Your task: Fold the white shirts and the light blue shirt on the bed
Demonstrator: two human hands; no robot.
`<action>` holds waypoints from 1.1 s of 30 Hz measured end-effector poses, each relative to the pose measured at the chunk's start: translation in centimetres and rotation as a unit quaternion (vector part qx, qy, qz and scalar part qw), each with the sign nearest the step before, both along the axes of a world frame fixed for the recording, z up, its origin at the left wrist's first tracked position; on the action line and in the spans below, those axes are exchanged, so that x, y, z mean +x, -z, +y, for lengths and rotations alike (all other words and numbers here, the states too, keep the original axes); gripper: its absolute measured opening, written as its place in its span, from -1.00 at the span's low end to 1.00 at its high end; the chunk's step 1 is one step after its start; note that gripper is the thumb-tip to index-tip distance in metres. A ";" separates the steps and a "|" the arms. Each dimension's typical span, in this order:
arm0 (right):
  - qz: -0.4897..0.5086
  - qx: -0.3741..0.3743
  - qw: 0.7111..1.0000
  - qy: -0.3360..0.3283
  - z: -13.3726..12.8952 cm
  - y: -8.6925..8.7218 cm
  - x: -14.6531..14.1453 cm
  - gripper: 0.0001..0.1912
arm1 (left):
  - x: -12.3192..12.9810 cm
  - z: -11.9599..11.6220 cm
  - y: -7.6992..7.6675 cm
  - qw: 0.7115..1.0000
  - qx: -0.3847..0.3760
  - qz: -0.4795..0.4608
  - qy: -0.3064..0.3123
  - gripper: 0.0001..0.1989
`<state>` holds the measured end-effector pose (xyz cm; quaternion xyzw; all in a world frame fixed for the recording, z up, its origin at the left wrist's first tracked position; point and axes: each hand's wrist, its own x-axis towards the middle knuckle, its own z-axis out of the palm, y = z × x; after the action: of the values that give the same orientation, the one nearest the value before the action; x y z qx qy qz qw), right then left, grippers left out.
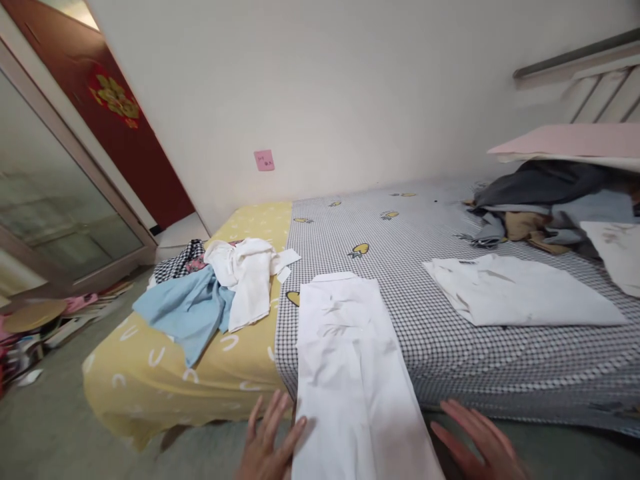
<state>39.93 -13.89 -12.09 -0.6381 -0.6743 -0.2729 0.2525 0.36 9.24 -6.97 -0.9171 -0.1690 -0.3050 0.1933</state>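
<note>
A white shirt (345,373), folded into a long narrow strip, lies on the bed with its collar end away from me. Its near part extends past the bed's front edge toward me. My left hand (270,437) is at the strip's left edge, fingers spread, with the thumb touching or just over the cloth. On the other side, my right hand (477,443) is held open, a little apart from the cloth. Neither hand grips anything.
A pile holds a light blue garment (187,307) and a white garment (247,280) on the yellow sheet (120,373). To the right lie a folded white shirt (520,290) and dark clothes (545,183) under a pink flat item (575,140). A wall stands behind the bed.
</note>
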 end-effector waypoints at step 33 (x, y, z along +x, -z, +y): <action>0.818 -0.325 0.465 -0.100 23.1 -14.3 3.2 -0.78 | 14.8 13.8 -9.7 0.515 -0.843 -0.140 -0.072 -0.70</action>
<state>43.17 9.17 2.23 -0.5341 -0.2597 0.6391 0.4888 15.21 23.01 2.70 -0.5802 -0.4373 -0.1289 -0.6750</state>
